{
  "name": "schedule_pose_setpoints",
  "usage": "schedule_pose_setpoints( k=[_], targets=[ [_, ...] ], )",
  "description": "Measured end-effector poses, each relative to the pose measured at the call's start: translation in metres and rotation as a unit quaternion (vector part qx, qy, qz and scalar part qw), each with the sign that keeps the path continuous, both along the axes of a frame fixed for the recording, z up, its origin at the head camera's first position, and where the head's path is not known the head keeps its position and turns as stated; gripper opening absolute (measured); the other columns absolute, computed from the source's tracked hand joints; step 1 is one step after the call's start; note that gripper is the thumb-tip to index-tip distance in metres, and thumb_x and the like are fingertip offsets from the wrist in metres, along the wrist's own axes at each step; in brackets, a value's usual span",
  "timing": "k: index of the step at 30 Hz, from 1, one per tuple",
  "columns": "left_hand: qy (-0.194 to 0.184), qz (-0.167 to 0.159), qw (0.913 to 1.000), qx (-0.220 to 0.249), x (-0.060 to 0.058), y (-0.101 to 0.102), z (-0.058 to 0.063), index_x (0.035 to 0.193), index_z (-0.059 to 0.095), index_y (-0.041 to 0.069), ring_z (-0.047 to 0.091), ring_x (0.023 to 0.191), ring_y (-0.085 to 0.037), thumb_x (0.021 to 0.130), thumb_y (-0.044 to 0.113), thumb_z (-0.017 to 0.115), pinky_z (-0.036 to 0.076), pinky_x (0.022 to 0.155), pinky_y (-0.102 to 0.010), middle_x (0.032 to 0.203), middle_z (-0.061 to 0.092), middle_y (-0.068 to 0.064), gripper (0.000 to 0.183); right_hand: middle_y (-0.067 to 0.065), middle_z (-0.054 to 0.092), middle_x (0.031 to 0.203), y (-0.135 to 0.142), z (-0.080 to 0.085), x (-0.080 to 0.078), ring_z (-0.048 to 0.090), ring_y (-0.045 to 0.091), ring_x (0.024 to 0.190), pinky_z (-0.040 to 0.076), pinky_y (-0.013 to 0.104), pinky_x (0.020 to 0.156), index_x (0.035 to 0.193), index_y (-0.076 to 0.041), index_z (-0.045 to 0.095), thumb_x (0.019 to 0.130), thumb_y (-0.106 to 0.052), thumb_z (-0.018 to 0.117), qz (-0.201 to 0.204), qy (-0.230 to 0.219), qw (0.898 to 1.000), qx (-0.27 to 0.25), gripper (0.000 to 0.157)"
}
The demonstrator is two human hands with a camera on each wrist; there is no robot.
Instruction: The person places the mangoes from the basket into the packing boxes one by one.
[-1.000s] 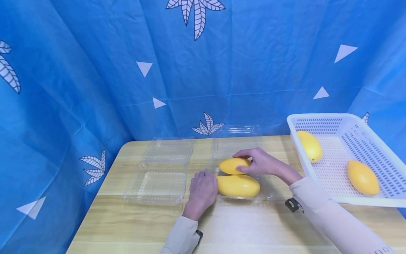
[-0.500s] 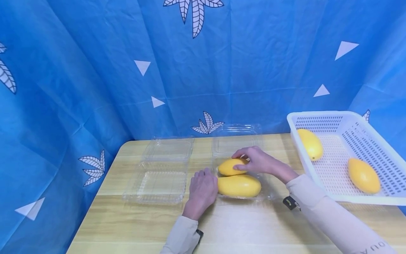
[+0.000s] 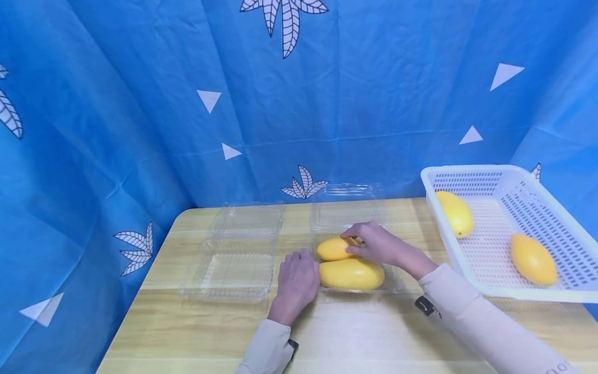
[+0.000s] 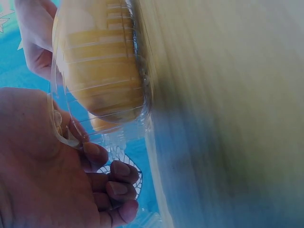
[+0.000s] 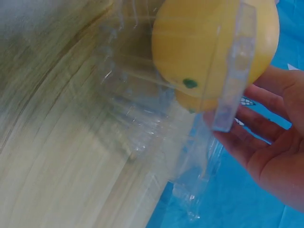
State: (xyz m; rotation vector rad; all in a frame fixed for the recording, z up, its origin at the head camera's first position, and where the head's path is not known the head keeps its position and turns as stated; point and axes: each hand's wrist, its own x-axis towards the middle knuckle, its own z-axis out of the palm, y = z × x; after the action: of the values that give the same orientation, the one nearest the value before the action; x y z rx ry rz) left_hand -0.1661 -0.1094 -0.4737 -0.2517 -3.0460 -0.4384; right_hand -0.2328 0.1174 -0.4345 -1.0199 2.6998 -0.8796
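Pinching far yellow fruit [image 3: 331, 249] by right end: right hand [image 3: 377, 244] grip; left hand [image 3: 299, 278] grip holding clear box rim [image 4: 58, 134].

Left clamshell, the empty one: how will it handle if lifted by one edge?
The clear plastic clamshell probably flexes: its see-through walls look thin. Likely light, with nothing inside. Its lid, folded open behind, may flop.
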Motion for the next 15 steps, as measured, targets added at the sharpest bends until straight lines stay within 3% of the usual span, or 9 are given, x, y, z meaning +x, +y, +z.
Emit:
schedule_pose_setpoints(
  k=[8,15],
  targets=[
    [-0.007,0.002,0.9999,0.008,0.0010,-0.0017,0.0000,0.091,0.053,0.000,0.047,0.073,-0.027,0.106,0.022,0.044,0.044,0.065,-0.041,0.077,0.046,-0.010,0.028,0.017,0.072,0.120,0.0000,0.0008,0.0004,0.068,0.033,0.111,0.054,0.047,0.097,0.124,0.003,0.069,0.094,-0.012,0.075,0.000,-0.004,1.000,0.009,0.035],
    [-0.010,0.001,0.9998,0.016,0.0018,-0.0015,0.0011,0.089,0.051,0.000,0.046,0.072,-0.027,0.105,0.020,0.044,0.043,0.065,-0.041,0.076,0.046,-0.010,0.026,0.016,0.073,0.114,0.0077,0.0033,0.0043,0.071,0.030,0.100,0.058,0.047,0.089,0.119,0.004,0.071,0.094,-0.008,0.072,-0.017,0.013,0.999,-0.029,0.028]
  ],
)
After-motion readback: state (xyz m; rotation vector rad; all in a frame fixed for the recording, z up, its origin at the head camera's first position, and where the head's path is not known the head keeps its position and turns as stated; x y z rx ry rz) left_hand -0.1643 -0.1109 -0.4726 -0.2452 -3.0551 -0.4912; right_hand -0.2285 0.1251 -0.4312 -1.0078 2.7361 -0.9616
